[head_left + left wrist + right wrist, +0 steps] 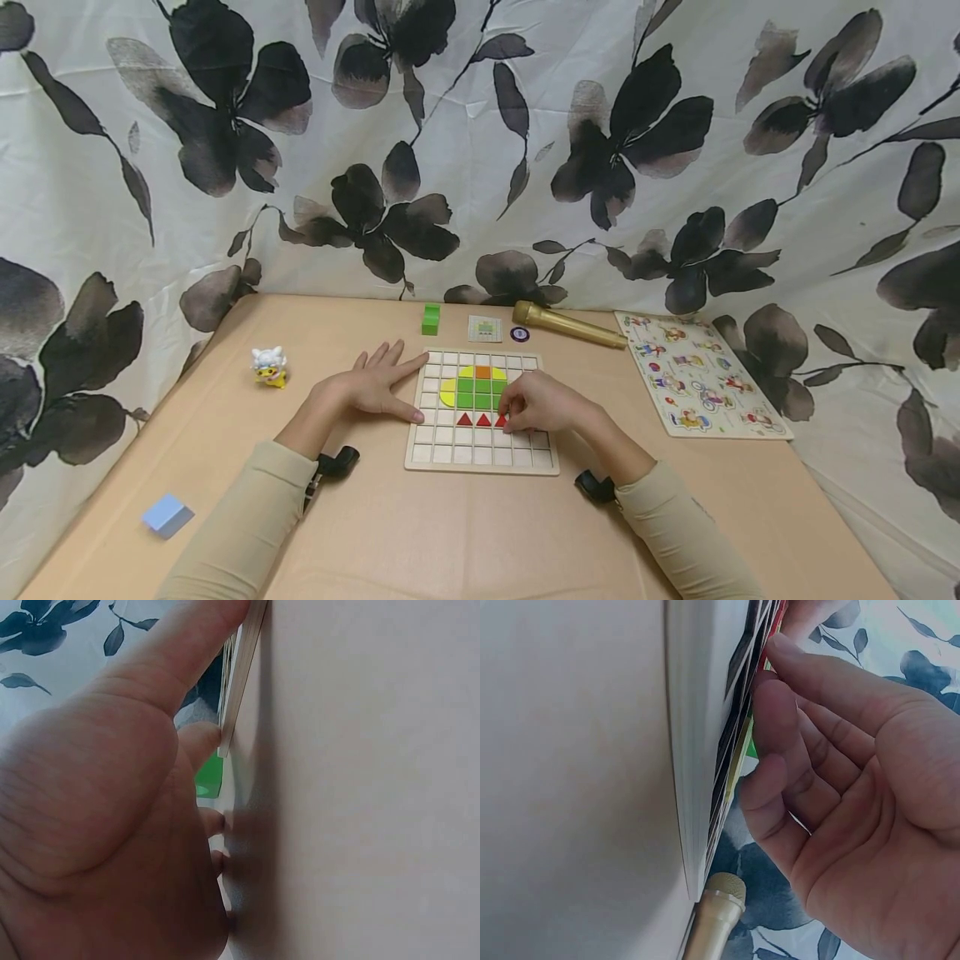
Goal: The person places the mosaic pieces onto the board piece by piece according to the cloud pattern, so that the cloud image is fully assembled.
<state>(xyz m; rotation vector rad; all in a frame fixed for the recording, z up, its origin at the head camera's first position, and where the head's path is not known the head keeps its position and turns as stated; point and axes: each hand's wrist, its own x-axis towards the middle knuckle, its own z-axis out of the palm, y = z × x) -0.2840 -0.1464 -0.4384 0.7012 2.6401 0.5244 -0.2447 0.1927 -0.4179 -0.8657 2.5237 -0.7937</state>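
A pale wooden grid board (480,455) lies flat on the table. Green square tiles (474,393) fill its middle, bordered by yellow rounded tiles (447,393), with an orange tile (483,372) above. Below them, red triangle tiles (465,420) stand in a row. My left hand (367,387) is spread at the board's left side, its thumb and index finger against the edge. My right hand (551,404) has curled fingers over the board and pinches the rightmost red triangle tile (501,422) at its cell; the fingertips partly cover it.
Behind the board are a green block piece (431,319), a small pattern card (484,329), a dark round token (520,334) and a gold microphone (570,324). An illustrated board (705,423) lies right. A toy figure (269,367) and blue block (167,516) sit left.
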